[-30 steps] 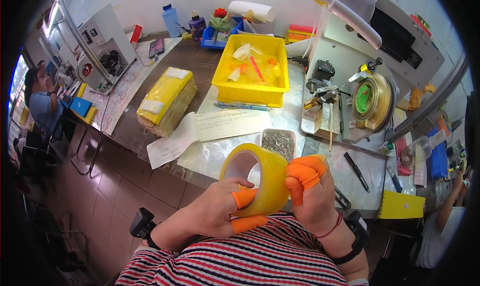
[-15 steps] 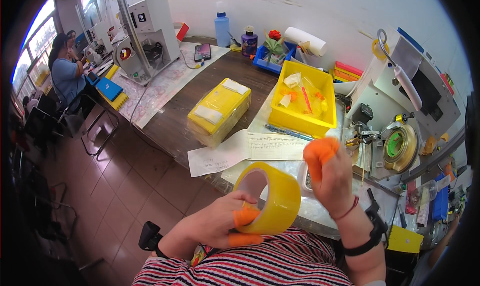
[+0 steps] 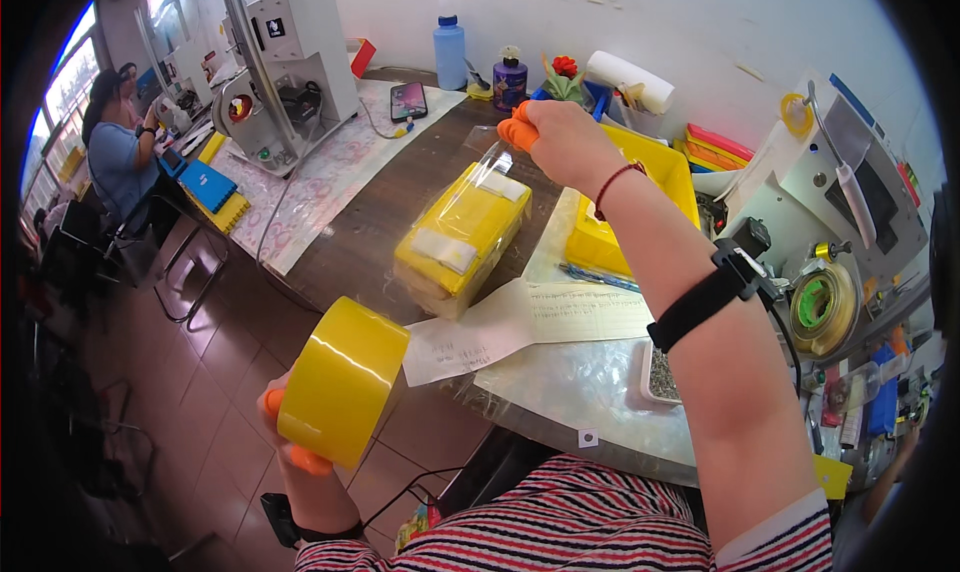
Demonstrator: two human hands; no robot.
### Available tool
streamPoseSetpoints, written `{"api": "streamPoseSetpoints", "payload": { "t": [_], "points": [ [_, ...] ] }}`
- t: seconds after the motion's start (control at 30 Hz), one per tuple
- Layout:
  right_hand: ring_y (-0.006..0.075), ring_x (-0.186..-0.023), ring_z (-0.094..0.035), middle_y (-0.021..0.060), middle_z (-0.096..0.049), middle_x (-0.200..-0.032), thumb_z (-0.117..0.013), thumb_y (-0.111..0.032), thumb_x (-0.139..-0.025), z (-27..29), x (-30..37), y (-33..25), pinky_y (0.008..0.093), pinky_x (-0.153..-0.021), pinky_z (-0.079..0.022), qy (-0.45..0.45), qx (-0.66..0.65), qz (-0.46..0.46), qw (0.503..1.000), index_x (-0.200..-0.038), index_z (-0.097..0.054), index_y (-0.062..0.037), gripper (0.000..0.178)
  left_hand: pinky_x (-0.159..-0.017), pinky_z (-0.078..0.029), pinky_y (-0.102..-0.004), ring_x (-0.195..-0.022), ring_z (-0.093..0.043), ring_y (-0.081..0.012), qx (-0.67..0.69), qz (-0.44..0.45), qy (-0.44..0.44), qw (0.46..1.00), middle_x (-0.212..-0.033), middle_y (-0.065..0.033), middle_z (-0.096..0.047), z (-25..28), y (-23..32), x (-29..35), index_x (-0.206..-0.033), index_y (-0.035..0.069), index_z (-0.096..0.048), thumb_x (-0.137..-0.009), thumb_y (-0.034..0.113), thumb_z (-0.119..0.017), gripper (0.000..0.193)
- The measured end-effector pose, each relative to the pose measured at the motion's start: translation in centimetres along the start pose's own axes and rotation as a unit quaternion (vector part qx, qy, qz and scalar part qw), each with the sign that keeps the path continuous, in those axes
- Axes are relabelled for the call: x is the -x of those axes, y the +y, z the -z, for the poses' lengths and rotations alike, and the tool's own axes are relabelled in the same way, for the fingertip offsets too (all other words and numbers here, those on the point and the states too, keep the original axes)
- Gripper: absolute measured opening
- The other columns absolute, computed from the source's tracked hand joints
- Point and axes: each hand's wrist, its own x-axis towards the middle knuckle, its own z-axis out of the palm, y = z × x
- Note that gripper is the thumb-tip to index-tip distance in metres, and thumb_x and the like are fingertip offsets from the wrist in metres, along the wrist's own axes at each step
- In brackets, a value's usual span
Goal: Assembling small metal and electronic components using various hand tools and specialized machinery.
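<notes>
My left hand (image 3: pixel 273 412), with orange finger covers, grips a wide roll of yellowish packing tape (image 3: pixel 343 384) left of the table's front edge; the roll hides most of its fingers. My right hand (image 3: pixel 565 144), also with orange finger covers, reaches across the table, its fingers pinched on a clear strip of tape (image 3: pixel 486 158) at the far end of a yellow package (image 3: pixel 452 222). That package is wrapped in clear film and has two white pieces on top. The strip is see-through, so I cannot tell how much of it touches the package.
A handwritten paper sheet (image 3: pixel 470 344) lies beside the package. Behind my right arm are a yellow bin (image 3: pixel 597 234) and a small tray of metal bits (image 3: pixel 661 374). A phone (image 3: pixel 408 101), blue bottle (image 3: pixel 450 54) and purple bottle (image 3: pixel 509 80) stand farther back. A co-worker (image 3: pixel 122 152) is at far left.
My right hand has moved forward and left, from above the front of the table to the package's far end. My left hand has carried the tape roll left, away from my body.
</notes>
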Motion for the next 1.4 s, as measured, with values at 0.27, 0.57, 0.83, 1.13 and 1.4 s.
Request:
{"api": "streamPoseSetpoints", "payload": {
  "t": [0.27,0.57,0.83,1.13,1.4],
  "points": [
    [0.0319,-0.076,-0.056,0.0178,-0.060,-0.078,-0.056,-0.033,-0.080,-3.5,-2.4,2.2,0.0366,-0.067,-0.044,-0.115,0.048,-0.087,0.988,-0.079,-0.061,-0.0018,0.031,-0.080,-0.047,-0.0291,-0.091,-0.055,-0.0188,0.023,-0.009,-0.099,0.995,-0.103,-0.0097,-0.056,0.7,-3.8,-1.9,-0.105,0.005,-0.056,-0.060,0.024,-0.078,0.053],
    [0.0244,-0.071,-0.056,0.0137,-0.061,-0.079,-0.056,-0.036,-0.079,-6.6,-2.2,3.6,0.0317,-0.068,-0.043,-0.214,-0.043,-0.226,0.949,-0.087,-0.062,-0.0012,0.036,-0.073,-0.045,-0.0279,-0.082,-0.057,-0.0186,0.072,0.097,-0.001,0.993,-0.100,-0.0092,-0.056,2.9,-6.9,1.3,-0.095,0.002,-0.060,-0.056,0.028,-0.080,0.051],
    [0.0249,-0.082,-0.058,0.0145,-0.061,-0.090,-0.059,-0.016,-0.075,-8.0,-1.3,4.8,0.0317,-0.077,-0.043,-0.112,-0.007,-0.314,0.943,-0.090,-0.061,-0.0058,0.019,-0.075,-0.042,-0.0298,-0.087,-0.055,-0.0196,-0.026,0.051,-0.053,0.997,-0.097,-0.0119,-0.056,0.9,-7.4,-0.3,-0.096,0.001,-0.060,-0.067,0.054,-0.063,0.060],
    [0.0314,-0.079,-0.055,0.0168,-0.057,-0.082,-0.052,-0.008,-0.076,2.1,6.5,-1.9,0.0370,-0.069,-0.045,0.204,-0.055,0.072,0.975,-0.088,-0.056,-0.0013,0.015,-0.083,-0.043,-0.0309,-0.096,-0.054,-0.0197,-0.115,0.048,0.079,0.989,-0.109,-0.0129,-0.053,-0.1,-7.5,-1.3,-0.120,0.000,-0.041,-0.081,0.027,-0.058,0.051],
    [0.0238,-0.065,-0.058,0.0103,-0.060,-0.081,-0.067,-0.005,-0.066,12.9,26.2,-2.6,0.0293,-0.055,-0.046,0.125,0.117,0.008,0.985,-0.091,-0.061,-0.0045,0.026,-0.085,-0.043,-0.0296,-0.100,-0.051,-0.0178,-0.128,0.208,0.015,0.970,-0.115,-0.0121,-0.050,1.3,-7.0,-4.9,-0.132,0.007,-0.025,-0.069,0.011,-0.068,0.076]
  ]
}}
